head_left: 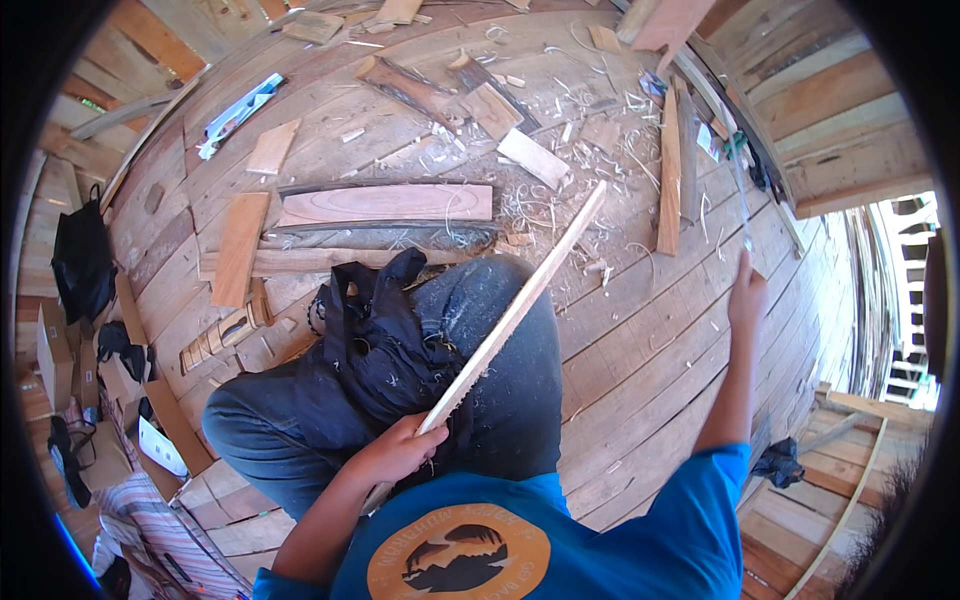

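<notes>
My left hand (pixel 398 452) is closed around the lower part of a long, narrow wooden strip (pixel 525 300). The strip slants up and to the right across my lap, past my bent knee, and its lower edge looks rough and splintery. Out to the right, my raised right hand (pixel 747 290) is closed on a thin, pale, blade-like tool (pixel 744 205) pointing away from me. Its outline is faint, so its exact kind is unclear. A dark cloth (pixel 375 350) lies bunched over my crossed legs, with wood dust on it and on my jeans.
Beyond my knees lie a broad reddish board (pixel 390 204), a short plank (pixel 240 250) and a bark-edged piece (pixel 405 88). Curled shavings (pixel 540 205) litter the plank floor. Upright boards (pixel 669 180) lie along the right. Cardboard boxes (pixel 130 370) and a black bag (pixel 84 250) are at left.
</notes>
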Demonstrator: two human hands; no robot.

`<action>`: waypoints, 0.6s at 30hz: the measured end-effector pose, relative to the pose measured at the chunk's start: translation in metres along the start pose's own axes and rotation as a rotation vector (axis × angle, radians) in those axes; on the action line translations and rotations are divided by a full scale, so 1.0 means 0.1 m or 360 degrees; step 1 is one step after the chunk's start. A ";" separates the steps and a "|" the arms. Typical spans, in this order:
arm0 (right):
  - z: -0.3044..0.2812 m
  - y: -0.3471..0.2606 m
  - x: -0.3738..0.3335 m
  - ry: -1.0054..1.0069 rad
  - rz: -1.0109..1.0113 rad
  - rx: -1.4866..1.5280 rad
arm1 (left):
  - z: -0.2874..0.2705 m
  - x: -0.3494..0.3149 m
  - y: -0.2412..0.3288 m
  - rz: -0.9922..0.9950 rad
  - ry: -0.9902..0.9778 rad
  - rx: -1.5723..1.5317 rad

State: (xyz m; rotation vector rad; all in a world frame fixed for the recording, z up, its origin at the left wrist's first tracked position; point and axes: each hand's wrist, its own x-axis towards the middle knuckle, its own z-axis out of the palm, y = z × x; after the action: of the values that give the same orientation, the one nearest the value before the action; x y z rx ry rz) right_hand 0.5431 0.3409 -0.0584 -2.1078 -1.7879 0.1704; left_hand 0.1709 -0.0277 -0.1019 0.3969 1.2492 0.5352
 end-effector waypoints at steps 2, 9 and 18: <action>-0.13 0.03 -0.20 0.0001 -0.0172 0.0024 | 0.04 0.05 -0.01 0.0074 -0.0021 0.0059; 0.15 -0.97 -1.68 -0.0811 -0.0700 0.0211 | 0.17 0.04 0.09 0.0154 0.0189 0.0240; 0.32 -0.85 -1.37 -0.0617 -0.1168 -0.0202 | 0.47 -0.07 0.24 0.0340 0.0706 0.0873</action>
State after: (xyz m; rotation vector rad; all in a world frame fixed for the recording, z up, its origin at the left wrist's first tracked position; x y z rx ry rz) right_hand 0.4280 0.2246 -0.0775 -1.4132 -2.7352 0.2808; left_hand 0.2103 -0.0119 -0.0695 0.9161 1.7982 0.4681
